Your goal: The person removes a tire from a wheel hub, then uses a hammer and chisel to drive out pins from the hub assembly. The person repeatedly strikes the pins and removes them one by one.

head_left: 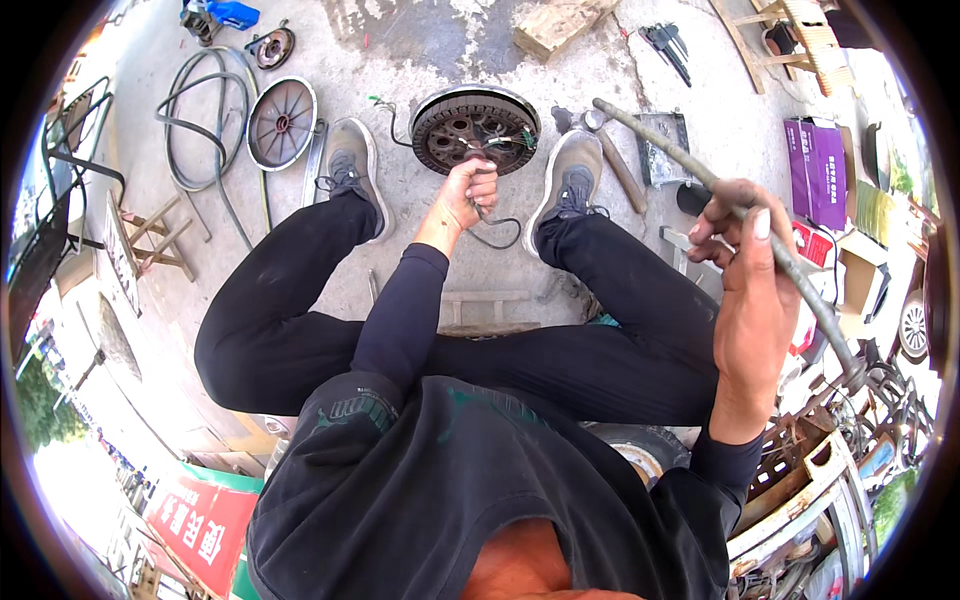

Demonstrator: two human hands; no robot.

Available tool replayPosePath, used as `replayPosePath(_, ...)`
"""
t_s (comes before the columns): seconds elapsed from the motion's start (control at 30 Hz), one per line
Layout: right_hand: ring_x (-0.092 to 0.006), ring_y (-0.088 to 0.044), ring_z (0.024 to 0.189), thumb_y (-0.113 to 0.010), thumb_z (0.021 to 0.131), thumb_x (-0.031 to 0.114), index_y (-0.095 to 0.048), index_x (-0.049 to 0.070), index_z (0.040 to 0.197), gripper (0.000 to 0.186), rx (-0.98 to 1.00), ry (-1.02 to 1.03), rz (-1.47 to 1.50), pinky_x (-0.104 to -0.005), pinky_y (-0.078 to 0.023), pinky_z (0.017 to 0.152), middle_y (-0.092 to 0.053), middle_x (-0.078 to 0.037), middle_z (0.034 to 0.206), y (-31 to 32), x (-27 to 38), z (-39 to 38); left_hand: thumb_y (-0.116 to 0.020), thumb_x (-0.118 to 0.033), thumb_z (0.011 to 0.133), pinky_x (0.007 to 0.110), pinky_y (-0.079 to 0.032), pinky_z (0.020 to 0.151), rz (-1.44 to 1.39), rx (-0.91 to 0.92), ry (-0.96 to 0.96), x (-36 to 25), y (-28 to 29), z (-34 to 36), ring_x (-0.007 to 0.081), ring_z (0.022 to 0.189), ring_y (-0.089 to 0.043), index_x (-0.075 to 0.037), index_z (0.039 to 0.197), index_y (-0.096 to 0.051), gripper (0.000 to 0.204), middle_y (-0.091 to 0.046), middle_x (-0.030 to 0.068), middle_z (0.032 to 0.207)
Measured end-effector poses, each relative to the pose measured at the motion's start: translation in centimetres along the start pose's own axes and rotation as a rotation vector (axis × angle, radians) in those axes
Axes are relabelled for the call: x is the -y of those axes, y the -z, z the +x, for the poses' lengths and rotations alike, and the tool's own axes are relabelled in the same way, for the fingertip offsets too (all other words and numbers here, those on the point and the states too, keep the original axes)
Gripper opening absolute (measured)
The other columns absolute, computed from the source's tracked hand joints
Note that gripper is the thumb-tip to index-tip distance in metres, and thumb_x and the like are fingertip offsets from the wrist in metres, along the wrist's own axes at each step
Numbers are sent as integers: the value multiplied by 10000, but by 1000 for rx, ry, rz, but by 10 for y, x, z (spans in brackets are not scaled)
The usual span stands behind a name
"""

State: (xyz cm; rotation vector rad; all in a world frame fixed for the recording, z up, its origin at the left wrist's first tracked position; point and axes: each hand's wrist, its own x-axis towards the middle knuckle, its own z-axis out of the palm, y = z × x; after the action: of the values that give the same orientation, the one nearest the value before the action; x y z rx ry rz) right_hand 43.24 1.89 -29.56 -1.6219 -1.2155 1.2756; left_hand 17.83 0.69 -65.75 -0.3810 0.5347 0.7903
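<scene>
A round hub motor [474, 103], with a dark toothed ring, coloured wires and a metal rim, sits on the concrete between my shoes. My left hand [468, 192] is a closed fist at its near edge. A black cable [512, 240] loops out from under that fist; whether the fingers also grip the motor's shaft is hidden. My right hand [752, 262], fingers dirtied, holds a long metal rod [665, 148] between thumb and fingers, raised at the right. The rod slants from its far end near the right shoe to a knobby near end beside my wrist.
A spoked wheel cover [282, 124] and a coiled hose [205, 125] lie left. A wooden block [560, 25] is at the back. A grey tray [666, 150], a tube [624, 175] and a purple box [816, 172] stand or lie right. Scrap parts [800, 470] fill the near right.
</scene>
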Motion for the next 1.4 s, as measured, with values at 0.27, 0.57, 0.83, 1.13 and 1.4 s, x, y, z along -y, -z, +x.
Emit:
replayPosePath(0.27, -181, -664, 874, -604, 1017, 236, -677, -26, 1130, 295, 352, -12, -256, -307, -514, 789, -694, -122, 973, -27, -15, 27, -599, -94, 909, 256, -265, 442, 123, -216, -72, 6, -12, 24, 34, 396, -262, -195, 716, -391, 301, -293, -114, 548)
replayPosePath(0.57, -377, -680, 883, -648, 917, 43, -681, 2, 1118, 207, 623, 247, -434, -405, -540, 782, -672, -214, 1014, -67, -52, 85, -629, -51, 854, 272, -233, 431, 271, -309, -109, 10, -19, 19, 46, 429, -300, -182, 752, -398, 285, -328, -89, 590)
replayPosePath(0.83, -392, -654, 836, -659, 893, 16, -662, -2, 1085, 193, 580, 358, -475, -437, -518, 730, -652, -192, 913, -87, -98, 87, -613, -97, 899, 251, -225, 431, 288, -294, -24, -4, -27, 21, 31, 411, -270, -194, 714, -403, 296, -323, -113, 559)
replayPosePath(1.13, -326, -705, 876, -661, 929, 79, -703, 7, 1075, 168, 483, 358, -431, -379, -541, 781, -718, -176, 951, -96, -119, 127, -594, -105, 921, 199, -251, 430, 213, -300, 6, -41, -44, 35, -3, 427, -308, -182, 738, -439, 251, -357, -129, 564)
replayPosePath(1.4, -252, -724, 776, -638, 932, 92, -713, -7, 1072, 187, 454, 221, -392, -339, -547, 717, -727, -173, 879, -114, -119, 157, -549, -163, 937, 234, -274, 478, 209, -409, -22, -36, -46, 37, 31, 476, -328, -94, 905, -591, 86, -353, -104, 597)
